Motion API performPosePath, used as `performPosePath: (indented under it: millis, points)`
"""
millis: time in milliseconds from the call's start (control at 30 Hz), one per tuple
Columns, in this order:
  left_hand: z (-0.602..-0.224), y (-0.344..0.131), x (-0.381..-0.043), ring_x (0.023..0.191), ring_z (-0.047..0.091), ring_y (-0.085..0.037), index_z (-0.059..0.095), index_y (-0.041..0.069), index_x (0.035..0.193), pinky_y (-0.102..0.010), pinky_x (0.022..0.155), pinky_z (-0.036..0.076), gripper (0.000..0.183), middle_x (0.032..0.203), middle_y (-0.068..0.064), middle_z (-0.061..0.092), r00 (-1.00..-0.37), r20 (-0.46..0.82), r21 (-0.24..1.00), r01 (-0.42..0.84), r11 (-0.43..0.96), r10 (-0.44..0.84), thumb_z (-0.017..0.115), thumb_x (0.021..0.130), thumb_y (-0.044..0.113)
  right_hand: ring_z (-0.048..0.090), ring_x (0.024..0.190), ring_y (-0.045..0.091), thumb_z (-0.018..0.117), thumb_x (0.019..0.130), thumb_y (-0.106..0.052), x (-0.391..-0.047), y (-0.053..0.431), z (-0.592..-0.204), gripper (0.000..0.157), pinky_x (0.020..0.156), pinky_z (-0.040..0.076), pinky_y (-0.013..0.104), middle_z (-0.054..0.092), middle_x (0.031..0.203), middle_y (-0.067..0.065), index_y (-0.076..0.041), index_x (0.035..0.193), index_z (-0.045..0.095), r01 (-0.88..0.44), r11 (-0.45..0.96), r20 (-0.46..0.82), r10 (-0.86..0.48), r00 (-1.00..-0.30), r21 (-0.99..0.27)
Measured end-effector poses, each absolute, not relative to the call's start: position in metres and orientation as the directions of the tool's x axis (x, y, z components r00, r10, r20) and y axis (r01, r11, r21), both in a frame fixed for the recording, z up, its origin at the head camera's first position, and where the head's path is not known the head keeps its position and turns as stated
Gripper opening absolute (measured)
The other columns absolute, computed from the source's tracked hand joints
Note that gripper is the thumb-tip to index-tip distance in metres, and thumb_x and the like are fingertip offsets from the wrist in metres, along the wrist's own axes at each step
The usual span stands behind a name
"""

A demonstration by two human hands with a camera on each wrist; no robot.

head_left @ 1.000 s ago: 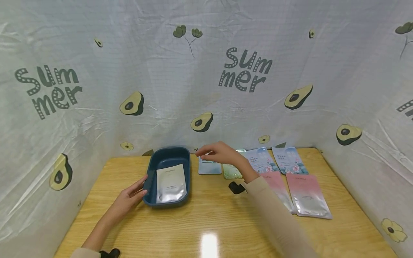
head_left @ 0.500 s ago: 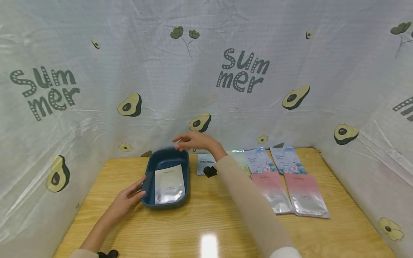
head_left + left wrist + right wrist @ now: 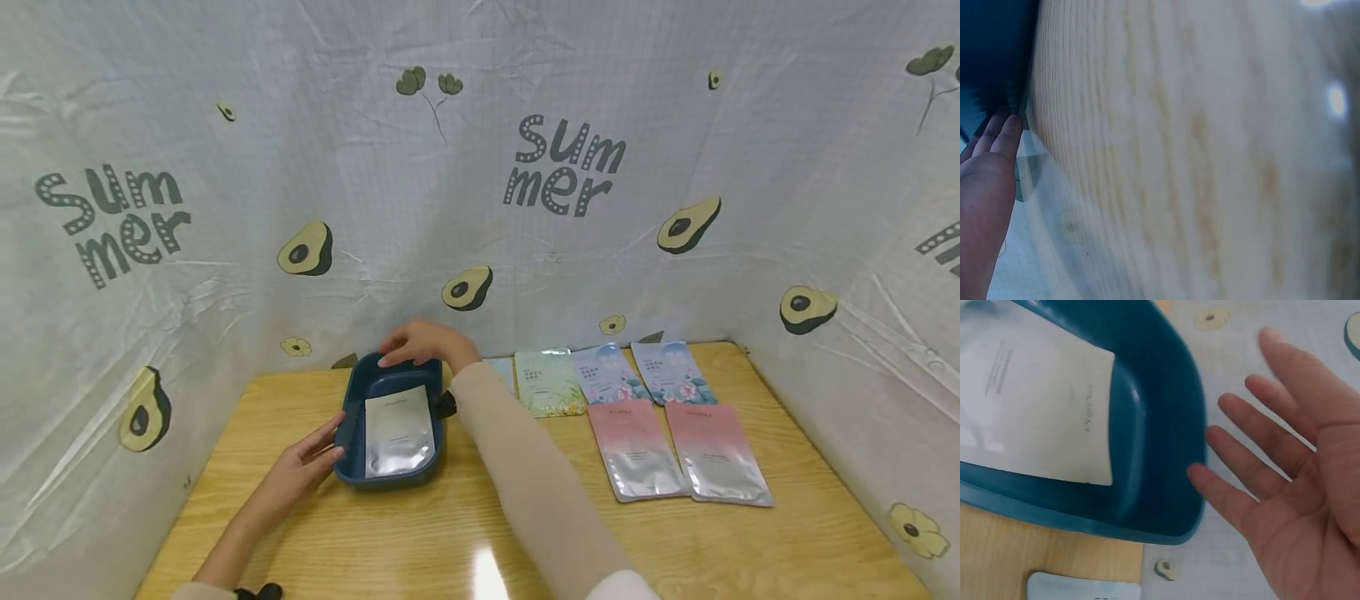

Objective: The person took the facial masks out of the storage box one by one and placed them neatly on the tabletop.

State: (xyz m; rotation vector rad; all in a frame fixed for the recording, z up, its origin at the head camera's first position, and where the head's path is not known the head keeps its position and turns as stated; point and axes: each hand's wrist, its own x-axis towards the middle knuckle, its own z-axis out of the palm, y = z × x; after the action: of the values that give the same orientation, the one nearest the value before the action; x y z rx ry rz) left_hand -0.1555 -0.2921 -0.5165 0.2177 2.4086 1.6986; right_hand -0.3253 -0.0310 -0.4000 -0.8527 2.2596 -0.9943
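A dark blue plastic bin [image 3: 386, 482] stands on the table, with one cream-and-silver sheet mask packet [image 3: 399, 433] lying flat inside. My left hand [image 3: 303, 462] rests its fingertips against the bin's left wall; in the left wrist view the fingers of that hand [image 3: 988, 181] lie straight along it. Over the bin's far rim is my right hand [image 3: 420, 342], palm downward. The right wrist view has this hand [image 3: 1297, 469] with spread, loosely bent fingers and nothing held, fingertips right at the rim. Part of the bin's far right corner is hidden behind the right wrist.
Right of the bin lie a pale blue packet [image 3: 501, 373], partly covered by the sleeve, and a green one [image 3: 550, 383]. Two blue floral packets [image 3: 611, 375] sit farther right, with two pink-and-silver packets [image 3: 641, 454] in front. A printed curtain [image 3: 360, 167] closes off the back.
My right hand has moved left from above the pale blue packet to the bin's far rim, uncovering the green packet. The left hand has stayed at the bin's left side.
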Motion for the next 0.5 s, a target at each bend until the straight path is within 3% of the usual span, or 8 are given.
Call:
performPosePath:
  millis: [100, 333, 500]
  points:
    - [-0.516, -0.292, -0.155, 0.145, 0.029, -0.044, 0.029, 0.012, 0.161, -0.015, 0.096, 0.044, 0.063, 0.163, -0.025, 0.026, -0.971, -0.062, 0.943, 0.019, 0.332, 0.231, 0.057, 0.106, 0.025, 0.055, 0.131, 0.020, 0.073, 0.095, -0.034, -0.324, -0.033, -0.403, 0.055, 0.104, 0.050, 0.038, 0.059, 0.145, 0.003, -0.014, 0.144, 0.059, -0.361, 0.608, -0.263, -0.700, -0.663, -0.708]
    - [-0.517, -0.293, -0.154, 0.144, 0.032, -0.041, 0.028, 0.012, 0.162, -0.015, 0.096, 0.045, 0.063, 0.162, -0.027, 0.026, -0.970, -0.062, 0.954, 0.012, 0.299, 0.237, 0.056, 0.106, 0.023, 0.046, 0.139, 0.027, 0.080, 0.085, -0.048, -0.318, -0.050, -0.419, 0.073, 0.108, 0.046, 0.043, 0.045, 0.157, 0.002, -0.021, 0.148, 0.055, -0.271, 0.784, -0.401, -0.541, -0.740, -0.558]
    - [-0.517, -0.293, -0.156, 0.136, 0.046, -0.013, 0.025, 0.013, 0.162, -0.015, 0.097, 0.045, 0.064, 0.162, -0.029, 0.026, -0.963, -0.065, 0.965, 0.006, 0.261, 0.261, 0.055, 0.107, 0.022, 0.036, 0.147, 0.025, 0.081, 0.085, -0.047, -0.310, -0.058, -0.428, 0.077, 0.115, 0.039, 0.044, 0.040, 0.161, -0.001, -0.023, 0.152, 0.050, -0.250, 0.821, -0.487, -0.519, -0.702, -0.514]
